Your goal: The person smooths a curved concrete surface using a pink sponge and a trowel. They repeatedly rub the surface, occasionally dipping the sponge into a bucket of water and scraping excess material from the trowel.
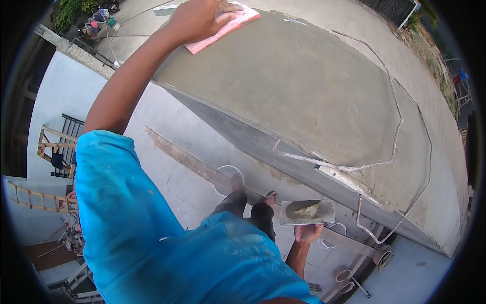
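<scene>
My left hand (205, 19), at the far end of the stretched-out arm, is closed on a flat pink sponge block (225, 31). The block's underside rests on a broad smooth surface of grey, damp-looking plaster (298, 76). Lower right, my right hand (308, 233) holds a shallow rectangular mortar tray (291, 218) from its near edge. A lump of wet grey mortar (306, 210) sits inside the tray. Fingers of the right hand are partly hidden under the tray.
Bent metal rods (397, 116) lie across the plastered top and hook over its near edge. My feet (271, 197) stand on a long plank (187, 159) high above a pale floor. White buckets (333, 244) stand below. A wooden ladder (40, 202) shows at left.
</scene>
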Demonstrator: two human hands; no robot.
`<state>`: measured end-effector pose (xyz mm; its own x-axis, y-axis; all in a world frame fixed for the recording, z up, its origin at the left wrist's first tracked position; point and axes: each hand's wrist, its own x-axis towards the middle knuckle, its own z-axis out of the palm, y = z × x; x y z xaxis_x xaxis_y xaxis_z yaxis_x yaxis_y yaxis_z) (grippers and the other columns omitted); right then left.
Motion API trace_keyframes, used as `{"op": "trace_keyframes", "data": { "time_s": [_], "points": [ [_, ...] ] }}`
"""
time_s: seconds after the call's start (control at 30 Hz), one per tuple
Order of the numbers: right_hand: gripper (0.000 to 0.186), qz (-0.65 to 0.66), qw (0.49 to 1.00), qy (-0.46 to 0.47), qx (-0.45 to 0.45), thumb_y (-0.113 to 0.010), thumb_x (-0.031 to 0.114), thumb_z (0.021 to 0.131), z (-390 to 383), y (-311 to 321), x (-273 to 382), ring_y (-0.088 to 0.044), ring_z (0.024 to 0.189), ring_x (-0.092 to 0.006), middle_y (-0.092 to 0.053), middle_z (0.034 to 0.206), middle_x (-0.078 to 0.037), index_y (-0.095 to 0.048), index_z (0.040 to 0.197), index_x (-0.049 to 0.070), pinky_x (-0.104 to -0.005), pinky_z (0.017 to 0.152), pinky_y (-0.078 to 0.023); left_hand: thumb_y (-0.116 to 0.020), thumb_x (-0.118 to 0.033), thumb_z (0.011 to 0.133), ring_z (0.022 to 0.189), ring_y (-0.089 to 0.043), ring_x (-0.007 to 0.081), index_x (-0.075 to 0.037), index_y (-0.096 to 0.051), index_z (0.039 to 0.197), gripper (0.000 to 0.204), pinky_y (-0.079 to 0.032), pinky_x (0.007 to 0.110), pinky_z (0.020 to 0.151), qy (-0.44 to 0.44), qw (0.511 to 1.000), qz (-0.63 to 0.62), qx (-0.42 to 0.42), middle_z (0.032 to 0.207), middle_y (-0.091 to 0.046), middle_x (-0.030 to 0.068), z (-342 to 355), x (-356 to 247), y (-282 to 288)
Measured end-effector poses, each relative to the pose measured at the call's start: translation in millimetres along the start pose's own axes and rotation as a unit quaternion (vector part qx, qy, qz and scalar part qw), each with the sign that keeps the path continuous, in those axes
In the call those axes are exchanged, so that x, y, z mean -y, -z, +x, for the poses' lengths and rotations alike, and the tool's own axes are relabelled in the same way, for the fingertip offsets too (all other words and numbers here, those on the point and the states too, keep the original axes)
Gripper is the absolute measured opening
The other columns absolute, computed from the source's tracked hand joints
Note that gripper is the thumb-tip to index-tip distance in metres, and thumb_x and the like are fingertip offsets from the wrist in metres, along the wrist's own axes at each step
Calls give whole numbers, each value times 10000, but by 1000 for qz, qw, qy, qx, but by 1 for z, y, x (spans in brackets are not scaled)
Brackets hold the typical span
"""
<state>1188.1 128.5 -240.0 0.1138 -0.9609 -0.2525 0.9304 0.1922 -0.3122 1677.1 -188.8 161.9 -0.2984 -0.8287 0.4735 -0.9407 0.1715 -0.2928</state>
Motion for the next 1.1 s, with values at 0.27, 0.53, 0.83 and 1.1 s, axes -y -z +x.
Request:
{"op": "trace_keyframes", "data": {
  "time_s": [0.27, 0.53, 0.83, 1.1],
  "points": [
    [636, 8, 1000, 17, 5, -708, 274, 882, -9, 1, 5, -581, 1312, -298, -600, 1429, -101, -524, 1453, 62, -506, 1123, -467, -675, -291, 898, 968, -681, 433, -51, -744, 1058, 297, -557, 511, 848, 68, 992, 26, 104, 1062, -707, 249, 9, -3, 23],
    [666, -18, 999, 31, -3, -702, 276, 870, -7, 0, 3, -568, 1327, -302, -588, 1428, -112, -503, 1466, 56, -503, 1129, -467, -587, -322, 1023, 1098, -689, 287, -274, -746, 1278, 304, -560, 425, 916, 42, 991, 59, 108, 1249, -708, 79, -35, 42, 15],
    [646, -5, 1000, -8, 11, -703, 272, 881, -8, -1, -9, -584, 1311, -310, -596, 1428, -111, -510, 1459, 56, -514, 1116, -486, -597, -321, 1022, 1109, -693, 285, -272, -747, 1274, 298, -560, 428, 919, -42, 992, 76, 93, 1312, -693, 83, -52, 30, 35],
    [644, 8, 999, -34, 36, -711, 276, 885, -6, -10, -10, -595, 1300, -306, -602, 1418, -111, -510, 1460, 64, -511, 1108, -494, -623, -324, 986, 1025, -700, 344, -219, -757, 1195, 269, -563, 463, 866, 34, 994, 12, 102, 1194, -711, 129, -26, 15, 22]
  ]
}}
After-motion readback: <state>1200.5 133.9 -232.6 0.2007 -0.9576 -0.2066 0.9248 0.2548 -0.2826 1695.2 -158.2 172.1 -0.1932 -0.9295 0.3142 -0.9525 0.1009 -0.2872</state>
